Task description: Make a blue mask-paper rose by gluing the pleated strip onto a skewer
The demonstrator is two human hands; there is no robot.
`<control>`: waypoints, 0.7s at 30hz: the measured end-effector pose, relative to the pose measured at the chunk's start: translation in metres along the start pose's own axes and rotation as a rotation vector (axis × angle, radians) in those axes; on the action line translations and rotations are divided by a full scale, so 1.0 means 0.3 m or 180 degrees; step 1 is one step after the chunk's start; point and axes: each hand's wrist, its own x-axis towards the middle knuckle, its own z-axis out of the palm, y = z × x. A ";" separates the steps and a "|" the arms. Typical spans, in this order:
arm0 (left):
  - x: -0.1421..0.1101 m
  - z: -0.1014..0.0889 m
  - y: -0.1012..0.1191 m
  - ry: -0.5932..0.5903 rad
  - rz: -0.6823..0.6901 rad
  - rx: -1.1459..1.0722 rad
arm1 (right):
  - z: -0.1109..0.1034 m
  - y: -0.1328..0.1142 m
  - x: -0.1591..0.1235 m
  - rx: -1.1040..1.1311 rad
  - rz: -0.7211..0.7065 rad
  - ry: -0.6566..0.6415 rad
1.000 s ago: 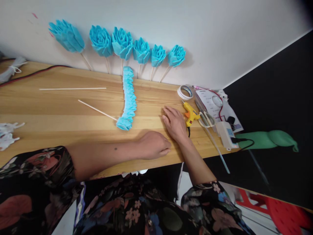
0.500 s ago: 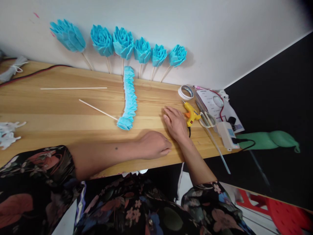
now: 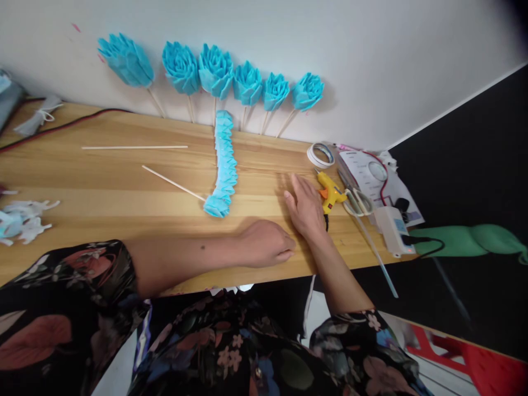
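My left hand (image 3: 267, 242) rests on its side near the table's front edge, fingers curled into a fist with nothing showing in it. Beside the yellow hot glue gun (image 3: 331, 192), my right hand (image 3: 306, 206) is open, its fingers a little apart and holding nothing. In front of my hands lies a long pleated strip of light blue paper (image 3: 225, 157). Its near end is a small rolled part (image 3: 216, 205) with a thin wooden stick (image 3: 173, 183) pointing out to the left. Another wooden stick (image 3: 135, 147) lies farther back.
Several blue paper flowers (image 3: 216, 71) on sticks lean against the wall. At right are a tape roll (image 3: 320, 155), scissors (image 3: 358, 202), a glue stick (image 3: 377, 258), a paper sheet (image 3: 363, 170) and a power strip (image 3: 395, 231). White scraps (image 3: 31, 217) lie at left.
The fingers of my right hand have lifted and spread slightly. My left hand keeps its fist on the table. The whole view has shifted a little, so things appear farther right.
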 end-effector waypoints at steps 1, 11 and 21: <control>0.001 0.000 0.001 -0.0020 -0.0013 0.0020 | 0.004 0.004 -0.001 0.0011 0.0018 0.0002; 0.005 0.012 -0.007 -0.0075 -0.0030 0.0128 | 0.024 0.020 0.001 0.0042 0.0163 0.0046; 0.002 0.010 -0.009 0.0029 -0.0093 0.0246 | 0.019 -0.005 0.019 -0.0046 0.0190 -0.0011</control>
